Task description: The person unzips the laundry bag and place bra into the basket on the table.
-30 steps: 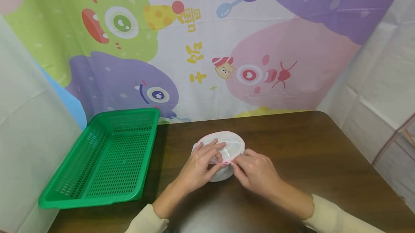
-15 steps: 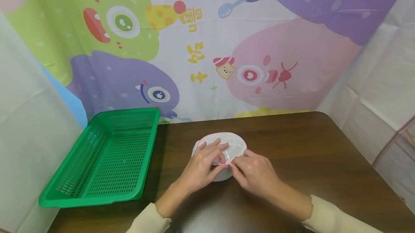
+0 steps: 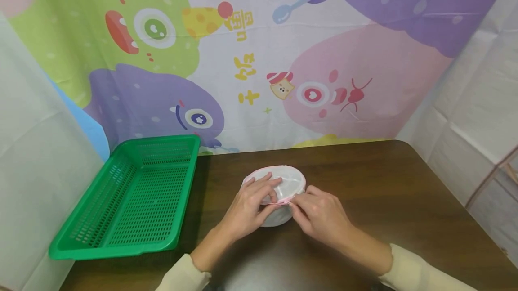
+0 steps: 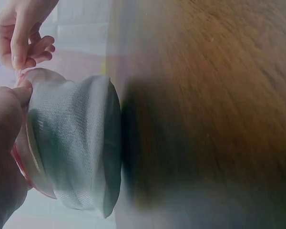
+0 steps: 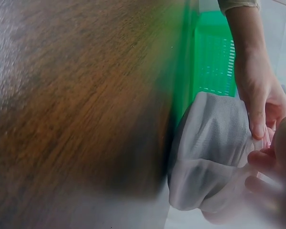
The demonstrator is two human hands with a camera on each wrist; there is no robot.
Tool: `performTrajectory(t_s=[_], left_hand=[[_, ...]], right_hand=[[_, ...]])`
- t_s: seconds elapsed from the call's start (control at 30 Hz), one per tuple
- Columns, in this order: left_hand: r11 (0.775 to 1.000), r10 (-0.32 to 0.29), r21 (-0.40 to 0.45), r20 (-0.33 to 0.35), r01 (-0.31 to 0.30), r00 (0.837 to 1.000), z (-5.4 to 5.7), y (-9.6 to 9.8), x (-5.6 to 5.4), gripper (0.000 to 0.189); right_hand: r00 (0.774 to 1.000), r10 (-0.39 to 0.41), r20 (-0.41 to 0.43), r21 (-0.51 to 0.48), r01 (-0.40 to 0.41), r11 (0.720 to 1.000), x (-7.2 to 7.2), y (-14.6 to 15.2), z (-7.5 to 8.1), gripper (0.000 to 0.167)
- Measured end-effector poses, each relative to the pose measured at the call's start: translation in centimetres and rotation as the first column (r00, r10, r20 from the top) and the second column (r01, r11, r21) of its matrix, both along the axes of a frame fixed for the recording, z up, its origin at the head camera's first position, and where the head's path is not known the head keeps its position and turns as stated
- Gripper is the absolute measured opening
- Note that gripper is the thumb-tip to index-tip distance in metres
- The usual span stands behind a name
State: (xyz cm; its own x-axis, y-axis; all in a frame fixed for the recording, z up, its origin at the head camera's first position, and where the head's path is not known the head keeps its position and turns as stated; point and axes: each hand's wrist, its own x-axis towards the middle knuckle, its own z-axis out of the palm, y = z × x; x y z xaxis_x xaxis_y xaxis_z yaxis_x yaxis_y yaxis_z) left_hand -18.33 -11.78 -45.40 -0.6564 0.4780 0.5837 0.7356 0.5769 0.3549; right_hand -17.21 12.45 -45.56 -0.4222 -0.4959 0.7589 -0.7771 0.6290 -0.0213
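A round white mesh laundry bag (image 3: 292, 182) with a pink zipper (image 3: 279, 203) round its top edge stands on the brown table. My left hand (image 3: 247, 205) pinches the near part of the rim between thumb and index finger, its other fingers spread over the lid. Just to the right, the thumb and index finger of my right hand (image 3: 321, 212) pinch the zipper at the rim; the fingertips hide the small pull. In the left wrist view, the bag's soft grey-white side (image 4: 74, 138) looks creased. The right wrist view shows both hands' fingertips close together at the top edge.
A green plastic basket (image 3: 184, 201) with slotted walls stands at the table's left, with nothing seen inside. Behind the table (image 3: 364, 169) hangs a curtain (image 3: 259, 129) printed with cartoon monsters. Pale cloth panels (image 3: 465, 115) flank both sides.
Both hands stay at the rim and keep their pinch. The bag and left hand shift slightly right, then back left, and the bag's lid tips a little.
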Motion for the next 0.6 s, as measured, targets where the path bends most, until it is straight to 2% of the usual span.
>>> performTrajectory(t_s=[0.33,0.6], left_hand=[[1.0,-0.016,0.0,-0.003,0.016,1.0,0.19,0.68,0.05,0.03],[1.0,-0.012,-0.008,0.01,0.012,1.0,0.17,0.4,0.18,0.027]], right_hand=[[1.0,0.006,0.013,0.016,-0.006,1.0,0.24,-0.54,0.3,0.011],[1.0,0.003,0.007,0.023,-0.003,1.0,0.15,-0.35,0.12,0.009]])
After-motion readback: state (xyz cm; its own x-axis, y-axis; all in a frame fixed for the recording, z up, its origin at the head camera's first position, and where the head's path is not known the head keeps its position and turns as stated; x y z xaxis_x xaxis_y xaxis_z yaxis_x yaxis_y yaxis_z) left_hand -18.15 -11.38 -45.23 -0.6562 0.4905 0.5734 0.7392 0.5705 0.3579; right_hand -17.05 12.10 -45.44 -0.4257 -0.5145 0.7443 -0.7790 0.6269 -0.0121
